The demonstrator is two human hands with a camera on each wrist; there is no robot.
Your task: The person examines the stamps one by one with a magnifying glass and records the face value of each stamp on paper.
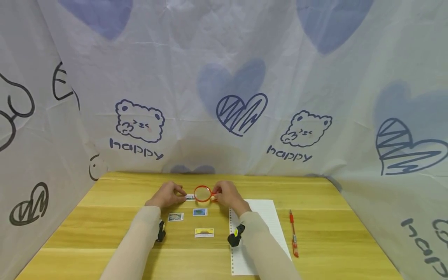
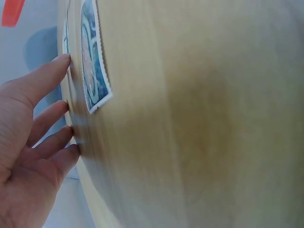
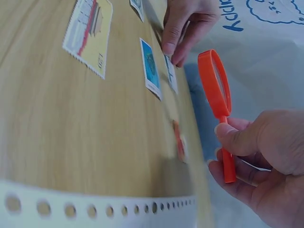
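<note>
My right hand grips the handle of a red-orange magnifying glass, thumb on one side and fingers curled on the other. Its round lens is raised off the table, beside a small postage stamp at the back. At that stamp's left end are the thumb and fingertips of my left hand, touching its edge; the left wrist view shows the fingers fairly straight. Nearer the front lie a blue stamp, a grey-green stamp and a yellow stamp.
A lined sheet of paper with punched holes lies under my right forearm. To its right is a red pen. Patterned cloth hangs behind the wooden table. The right wrist view shows a small orange-red item on the table.
</note>
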